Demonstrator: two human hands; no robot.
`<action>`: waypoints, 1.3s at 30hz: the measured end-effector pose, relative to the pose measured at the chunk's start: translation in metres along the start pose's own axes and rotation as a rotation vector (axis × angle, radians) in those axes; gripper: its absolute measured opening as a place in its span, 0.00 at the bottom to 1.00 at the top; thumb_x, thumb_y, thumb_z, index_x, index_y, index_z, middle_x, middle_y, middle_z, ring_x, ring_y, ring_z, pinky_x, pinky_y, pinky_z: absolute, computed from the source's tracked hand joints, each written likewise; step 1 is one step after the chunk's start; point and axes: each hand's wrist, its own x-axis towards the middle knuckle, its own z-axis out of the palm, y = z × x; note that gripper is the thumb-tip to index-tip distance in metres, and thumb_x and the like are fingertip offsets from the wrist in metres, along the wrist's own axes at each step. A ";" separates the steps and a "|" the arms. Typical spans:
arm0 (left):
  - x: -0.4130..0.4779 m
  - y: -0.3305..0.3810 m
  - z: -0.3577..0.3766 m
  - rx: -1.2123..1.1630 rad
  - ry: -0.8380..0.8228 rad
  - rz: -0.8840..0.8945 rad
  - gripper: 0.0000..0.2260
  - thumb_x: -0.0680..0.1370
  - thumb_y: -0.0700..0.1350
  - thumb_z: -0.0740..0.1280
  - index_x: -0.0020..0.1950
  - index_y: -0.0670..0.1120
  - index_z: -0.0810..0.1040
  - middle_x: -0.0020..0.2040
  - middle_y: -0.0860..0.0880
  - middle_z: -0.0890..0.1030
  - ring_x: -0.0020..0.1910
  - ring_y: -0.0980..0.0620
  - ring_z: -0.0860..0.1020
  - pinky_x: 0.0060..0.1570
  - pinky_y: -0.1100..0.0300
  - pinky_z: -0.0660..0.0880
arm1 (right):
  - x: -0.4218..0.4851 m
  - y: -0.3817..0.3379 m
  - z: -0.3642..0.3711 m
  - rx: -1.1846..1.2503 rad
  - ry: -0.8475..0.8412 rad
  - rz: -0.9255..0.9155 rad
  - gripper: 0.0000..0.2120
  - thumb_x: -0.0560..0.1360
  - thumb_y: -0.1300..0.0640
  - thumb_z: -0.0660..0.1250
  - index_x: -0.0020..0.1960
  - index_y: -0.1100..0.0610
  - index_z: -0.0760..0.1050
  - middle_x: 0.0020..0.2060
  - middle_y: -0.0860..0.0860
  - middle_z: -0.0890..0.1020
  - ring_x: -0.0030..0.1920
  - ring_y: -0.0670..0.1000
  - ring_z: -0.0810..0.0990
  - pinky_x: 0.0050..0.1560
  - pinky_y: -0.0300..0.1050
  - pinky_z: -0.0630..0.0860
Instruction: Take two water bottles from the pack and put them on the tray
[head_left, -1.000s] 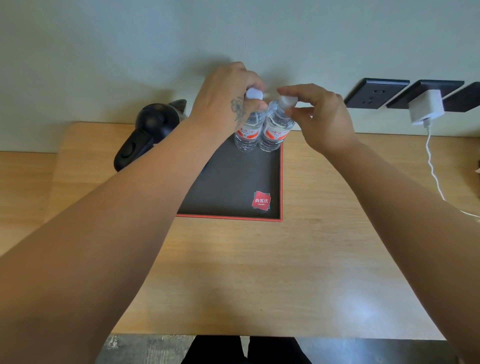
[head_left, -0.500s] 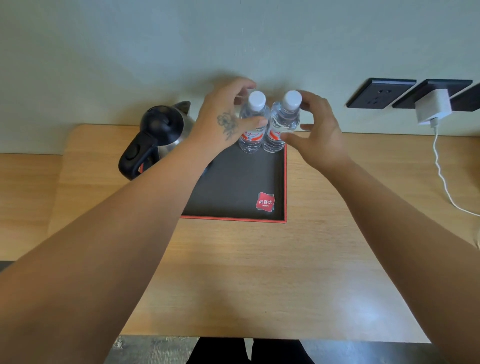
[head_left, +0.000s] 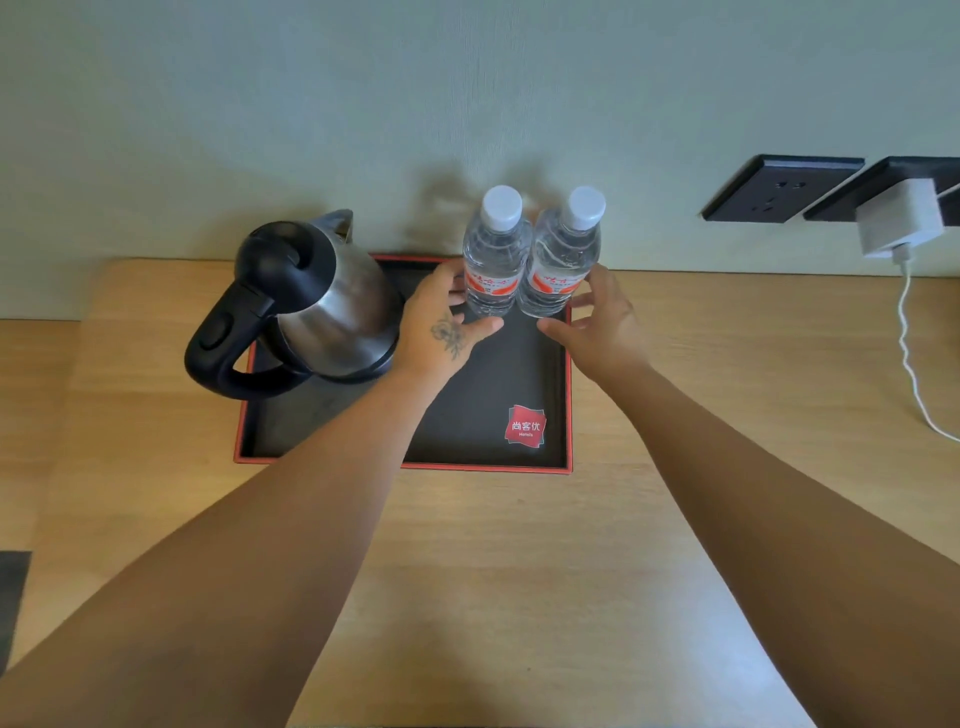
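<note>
Two clear water bottles with white caps and red labels stand upright side by side at the far right corner of the tray: the left bottle (head_left: 496, 254) and the right bottle (head_left: 563, 257). The tray (head_left: 467, 415) is black with a red rim and a red logo sticker. My left hand (head_left: 444, 325) sits just left of and below the left bottle, fingers apart, holding nothing. My right hand (head_left: 597, 319) is just right of and below the right bottle, fingers spread and empty. The pack is not in view.
A steel kettle (head_left: 317, 296) with a black lid and handle stands on the tray's left part. Black wall sockets (head_left: 779, 189) with a white charger (head_left: 901, 218) and cable are at the right. The wooden desk (head_left: 519, 571) stretches toward me.
Both hands have let go of the bottles and drawn back toward me and downward. The bottles stay standing on the tray. The view has shifted, showing more of the kettle.
</note>
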 end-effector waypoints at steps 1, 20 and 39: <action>0.002 -0.002 0.002 0.008 0.015 0.016 0.30 0.74 0.38 0.83 0.74 0.42 0.79 0.69 0.44 0.84 0.65 0.43 0.83 0.64 0.50 0.82 | 0.002 0.000 0.001 0.004 0.008 -0.010 0.34 0.73 0.55 0.81 0.76 0.50 0.71 0.69 0.48 0.79 0.55 0.44 0.81 0.53 0.49 0.84; 0.012 -0.007 0.024 -0.091 0.192 -0.042 0.28 0.69 0.37 0.87 0.66 0.41 0.82 0.62 0.42 0.87 0.59 0.42 0.86 0.62 0.43 0.86 | 0.019 -0.003 0.004 -0.163 0.002 -0.052 0.26 0.76 0.62 0.79 0.71 0.58 0.74 0.64 0.56 0.81 0.62 0.58 0.83 0.63 0.60 0.82; 0.003 -0.012 0.024 -0.044 0.150 -0.011 0.35 0.69 0.44 0.87 0.72 0.44 0.76 0.69 0.48 0.81 0.68 0.46 0.80 0.69 0.43 0.79 | 0.014 -0.008 -0.012 -0.144 0.010 -0.108 0.37 0.71 0.56 0.83 0.75 0.57 0.71 0.67 0.56 0.80 0.67 0.60 0.80 0.66 0.61 0.79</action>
